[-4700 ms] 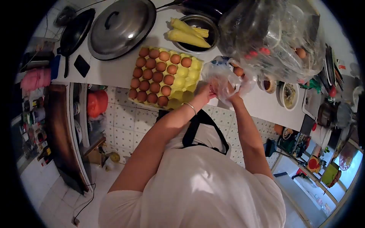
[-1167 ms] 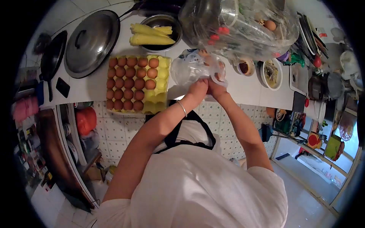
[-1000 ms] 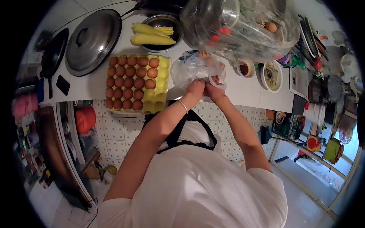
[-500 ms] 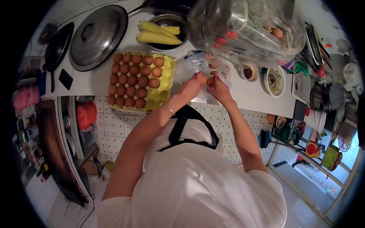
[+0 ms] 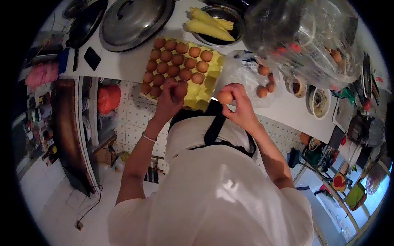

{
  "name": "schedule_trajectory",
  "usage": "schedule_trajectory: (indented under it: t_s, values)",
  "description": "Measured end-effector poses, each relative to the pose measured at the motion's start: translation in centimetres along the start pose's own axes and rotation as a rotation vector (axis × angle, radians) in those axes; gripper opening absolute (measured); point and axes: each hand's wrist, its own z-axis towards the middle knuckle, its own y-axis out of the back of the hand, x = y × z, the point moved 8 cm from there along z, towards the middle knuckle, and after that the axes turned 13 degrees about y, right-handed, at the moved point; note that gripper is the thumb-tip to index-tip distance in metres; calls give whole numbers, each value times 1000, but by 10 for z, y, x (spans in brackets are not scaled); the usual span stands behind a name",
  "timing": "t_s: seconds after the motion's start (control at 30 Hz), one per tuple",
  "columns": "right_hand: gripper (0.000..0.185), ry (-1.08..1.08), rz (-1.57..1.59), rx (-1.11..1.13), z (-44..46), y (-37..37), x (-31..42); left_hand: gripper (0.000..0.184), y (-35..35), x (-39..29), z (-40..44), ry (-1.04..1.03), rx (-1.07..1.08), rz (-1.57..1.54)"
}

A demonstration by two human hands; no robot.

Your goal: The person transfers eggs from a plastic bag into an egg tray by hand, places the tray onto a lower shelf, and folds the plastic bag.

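Observation:
My left hand [image 5: 167, 102] is at the near edge of a yellow egg tray [image 5: 210, 82], its fingers closed around a brown egg [image 5: 181, 89]. Rows of brown eggs fill the tray's left and middle, while several hollows on its right side are bare. In front of the tray's right corner, my right hand [image 5: 241, 107] pinches another brown egg [image 5: 225, 97] between thumb and fingers. Beyond that hand a clear plastic bag [image 5: 242, 76] lies on the counter, with several brown eggs [image 5: 264, 70] in or on it.
Behind the tray sit a large lidded pan [image 5: 137, 24] and a metal bowl [image 5: 201, 39] with corn [image 5: 209, 29]. A phone [image 5: 92, 58] lies at left. Plastic-wrapped goods [image 5: 303, 37], a small cup [image 5: 296, 87] and a white bowl [image 5: 314, 102] stand at right.
Both hands have come away from the plastic bag and apart. My left hand is now at the tray with an egg; my right holds an egg nearer my body. The camera view has turned.

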Motion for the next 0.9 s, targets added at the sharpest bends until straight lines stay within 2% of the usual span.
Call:
schedule_trajectory:
  t_s: [0.1, 0.17, 0.3, 0.37, 0.53, 0.6, 0.73, 0.8, 0.87, 0.9]
  values:
    - [49, 9, 97, 86, 8, -41, -25, 48, 6, 0, -15, -40, -26, 129]
    - [49, 73, 4, 226, 10, -71, -38, 48, -2, -1, -18, -78, 19, 181]
    - [50, 101, -62, 281, 21, -99, -54, 45, -20, 2, -21, -211, 105, 371]
    - [49, 212, -115, 308, 26, -111, -52, 44, -24, 0, -21, -260, 101, 381]
    - [40, 207, -257, 348, 37, -130, -55, 38, -35, 2, -18, -368, 31, 465]
    - [36, 225, -312, 333, 37, -134, -55, 34, -41, -4, -19, -521, -21, 566]
    - [29, 247, -399, 280, 36, -136, -55, 32, -52, 8, -16, -574, -66, 686]
    - [29, 226, -400, 286, 37, -137, -55, 22, -52, 7, -17, -585, -63, 701]
    - [29, 167, -491, 439, 38, -145, -57, 26, -48, 2, -19, -592, -46, 674]
    - [29, 165, -489, 435, 38, -145, -58, 31, -46, 0, -20, -592, -33, 643]
